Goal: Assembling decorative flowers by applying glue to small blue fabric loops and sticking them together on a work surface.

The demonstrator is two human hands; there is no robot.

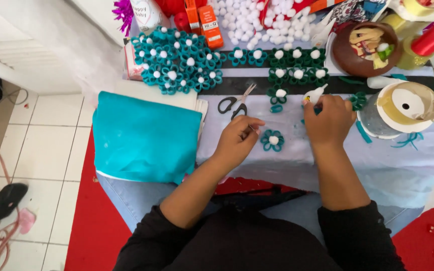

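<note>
My left hand (238, 136) rests on the pale cloth-covered table (388, 165) with its fingers pinched together right beside a teal paper flower with a white pom-pom centre (273, 140). Whether it pinches anything is too small to tell. My right hand (330, 119) is closed around a small white glue bottle (315, 95), nozzle pointing up-left. Black-handled scissors (235, 103) lie just beyond my left hand.
A heap of finished teal flowers (177, 60) and rows of dark green ones (297, 65) lie at the back. White pom-poms (257, 17), a brown bowl (365, 47), tape rolls (408, 105) and a teal felt sheet (144, 138) surround the work spot.
</note>
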